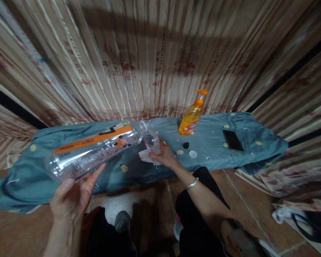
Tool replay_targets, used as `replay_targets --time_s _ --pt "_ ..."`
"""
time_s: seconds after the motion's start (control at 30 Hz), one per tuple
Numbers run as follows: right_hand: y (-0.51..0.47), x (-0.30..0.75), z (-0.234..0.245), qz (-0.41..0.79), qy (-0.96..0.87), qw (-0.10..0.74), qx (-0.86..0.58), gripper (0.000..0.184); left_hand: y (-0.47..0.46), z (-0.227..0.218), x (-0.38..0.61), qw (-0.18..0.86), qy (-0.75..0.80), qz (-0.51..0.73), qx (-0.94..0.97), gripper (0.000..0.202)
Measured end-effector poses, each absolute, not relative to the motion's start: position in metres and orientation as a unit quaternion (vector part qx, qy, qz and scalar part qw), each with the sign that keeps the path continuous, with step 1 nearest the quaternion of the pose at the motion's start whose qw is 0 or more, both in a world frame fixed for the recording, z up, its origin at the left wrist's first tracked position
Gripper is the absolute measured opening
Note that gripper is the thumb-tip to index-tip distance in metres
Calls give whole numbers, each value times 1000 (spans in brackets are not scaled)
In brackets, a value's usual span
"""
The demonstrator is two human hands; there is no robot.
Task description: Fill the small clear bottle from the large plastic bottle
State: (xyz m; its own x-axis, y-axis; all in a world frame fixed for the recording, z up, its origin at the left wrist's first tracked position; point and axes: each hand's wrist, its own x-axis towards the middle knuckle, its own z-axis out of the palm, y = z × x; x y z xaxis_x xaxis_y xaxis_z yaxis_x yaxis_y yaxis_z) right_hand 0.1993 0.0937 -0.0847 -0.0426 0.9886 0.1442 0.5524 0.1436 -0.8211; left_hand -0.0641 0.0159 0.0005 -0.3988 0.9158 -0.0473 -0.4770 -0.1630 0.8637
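My left hand supports the lower end of a large clear plastic bottle with an orange and white label, thumb and fingers around its base. The bottle is tilted, its neck pointing right and up. My right hand grips a smaller clear plastic container, whose upper end meets the large bottle's mouth. Whether the neck goes inside it I cannot tell. A crumpled white piece, perhaps tissue, lies beside my right fingers. Close to that hand are a small black cap and a white round disc.
A pump bottle of orange liquid stands at the back of the cloth-covered bench. A black phone lies on its right part. Striped curtains hang behind. My knees and shoes are below the front edge.
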Motion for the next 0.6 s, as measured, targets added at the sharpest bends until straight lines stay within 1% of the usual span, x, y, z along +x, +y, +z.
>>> replay_targets --time_s 0.37,0.6 --pt "92 200 -84 321 -643 374 -586 69 10 2 -59 477 433 710 285 59" --pt "89 202 -86 328 -645 401 -562 72 11 -3 -61 472 456 697 289 68"
